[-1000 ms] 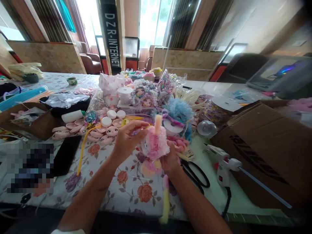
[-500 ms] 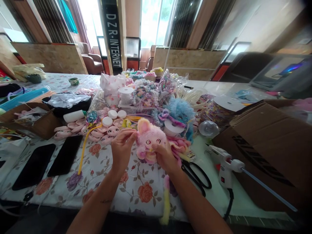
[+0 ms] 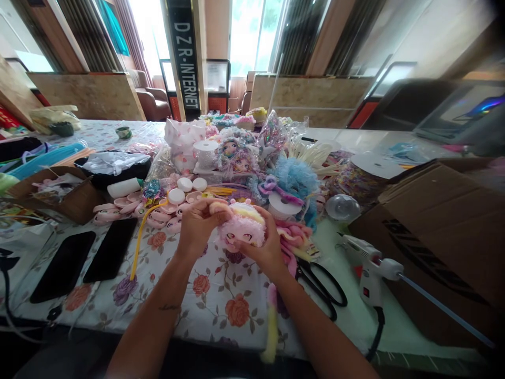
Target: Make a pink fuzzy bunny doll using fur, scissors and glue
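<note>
On the near side, right of centre, a pink-and-yellow fuzzy strip [image 3: 271, 326] lies on the flowered tablecloth [image 3: 201, 310]. Slightly farther, two flat black devices [image 3: 63, 267] lie side by side at left, while black-handled scissors [image 3: 325, 289] and a white glue gun [image 3: 369, 263] lie to the right, near a brown cardboard box [image 3: 437, 252]. Between them, at centre, a fluffy pink toy head [image 3: 244, 231] is held by both hands, face toward the near side: the left hand [image 3: 199, 223] pinches its ear at the left, and the right hand [image 3: 266, 242] grips its right side, thumb across the front. Just beyond are pink doll faces [image 3: 158, 217], round white caps [image 3: 176, 196], a white spool [image 3: 282, 206] and blue fluff [image 3: 295, 179]; farther still, clear-wrapped dolls [image 3: 239, 152].
</note>
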Demonstrator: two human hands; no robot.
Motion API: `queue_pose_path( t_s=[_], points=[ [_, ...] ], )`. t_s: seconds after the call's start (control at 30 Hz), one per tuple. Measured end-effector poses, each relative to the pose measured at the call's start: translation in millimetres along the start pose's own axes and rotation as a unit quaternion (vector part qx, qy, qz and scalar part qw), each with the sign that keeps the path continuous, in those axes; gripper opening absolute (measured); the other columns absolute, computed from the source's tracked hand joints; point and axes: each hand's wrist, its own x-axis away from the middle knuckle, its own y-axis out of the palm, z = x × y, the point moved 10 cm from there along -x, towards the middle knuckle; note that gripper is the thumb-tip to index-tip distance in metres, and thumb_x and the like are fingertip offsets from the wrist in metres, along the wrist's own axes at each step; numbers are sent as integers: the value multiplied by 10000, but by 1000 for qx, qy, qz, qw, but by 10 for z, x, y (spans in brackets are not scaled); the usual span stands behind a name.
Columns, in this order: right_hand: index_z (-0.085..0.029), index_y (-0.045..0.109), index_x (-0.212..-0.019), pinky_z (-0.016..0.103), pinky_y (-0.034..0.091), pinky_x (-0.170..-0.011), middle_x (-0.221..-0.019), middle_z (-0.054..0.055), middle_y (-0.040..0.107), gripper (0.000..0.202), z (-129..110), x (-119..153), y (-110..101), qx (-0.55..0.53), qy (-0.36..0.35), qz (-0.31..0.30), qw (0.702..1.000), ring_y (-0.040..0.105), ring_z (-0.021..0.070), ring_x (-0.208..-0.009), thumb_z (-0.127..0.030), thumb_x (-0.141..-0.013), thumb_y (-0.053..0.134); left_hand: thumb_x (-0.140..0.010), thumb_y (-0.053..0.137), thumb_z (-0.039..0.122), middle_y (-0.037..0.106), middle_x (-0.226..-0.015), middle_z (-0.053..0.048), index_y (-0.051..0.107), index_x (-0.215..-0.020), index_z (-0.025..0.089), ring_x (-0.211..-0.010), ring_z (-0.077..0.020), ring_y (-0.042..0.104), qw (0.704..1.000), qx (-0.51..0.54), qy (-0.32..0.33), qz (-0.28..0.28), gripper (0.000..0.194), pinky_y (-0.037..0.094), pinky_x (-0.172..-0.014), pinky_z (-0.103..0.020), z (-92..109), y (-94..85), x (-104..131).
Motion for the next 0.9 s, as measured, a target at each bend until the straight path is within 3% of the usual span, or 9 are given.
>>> queue_pose_path(
  t_s=[0.13, 0.3, 0.53, 0.67, 0.9],
  points=[
    [-259, 468, -1226, 404, 500, -915, -1283, 81, 547, 782, -24, -8, -5, -14, -11, -2, 1000, 575, 260, -1097, -289, -548, 858, -559, 844, 207, 703, -793, -15, 734, -802, 155, -713, -134, 612, 998, 36, -25, -49, 272, 515, -626, -215, -62, 62, -31],
    [-265, 474, -1253, 423, 456, -984, -1307, 77, 536, 792, -99, 19, -10, 13, -35, 3, 999, 540, 276, -1169, -321, -561, 855, -531, 858, 155, 708, -794, -10, 738, -803, 163, -698, -127, 618, 996, 56, -30, -57, 297, 525, -628, -213, -65, 53, -31],
    [-276, 415, -1338, 467, 430, -1021, -1371, 97, 498, 827, -416, 151, -60, 79, -165, 30, 983, 514, 308, -1229, -316, -619, 821, -615, 832, 138, 723, -953, -31, 723, -958, 235, -820, -151, 659, 991, 104, 28, -83, 373, 529, -688, -215, 148, 60, 84],
    [-267, 384, -1367, 541, 361, -1072, -1408, 124, 448, 896, -513, 237, -74, 141, -245, 42, 958, 407, 362, -1322, -276, -588, 826, -651, 824, 195, 681, -977, -70, 748, -941, 213, -937, -195, 621, 985, 24, 85, -148, 301, 509, -784, -258, 236, 90, 166],
    [-220, 355, -1386, 606, 385, -1032, -1417, 177, 422, 1003, -664, 376, 1, 193, -357, 22, 913, 396, 423, -1316, -210, -513, 846, -726, 770, 220, 633, -856, -65, 763, -866, 203, -780, -168, 590, 974, -52, 101, -196, 142, 473, -699, -265, 263, 78, 212]
  ],
)
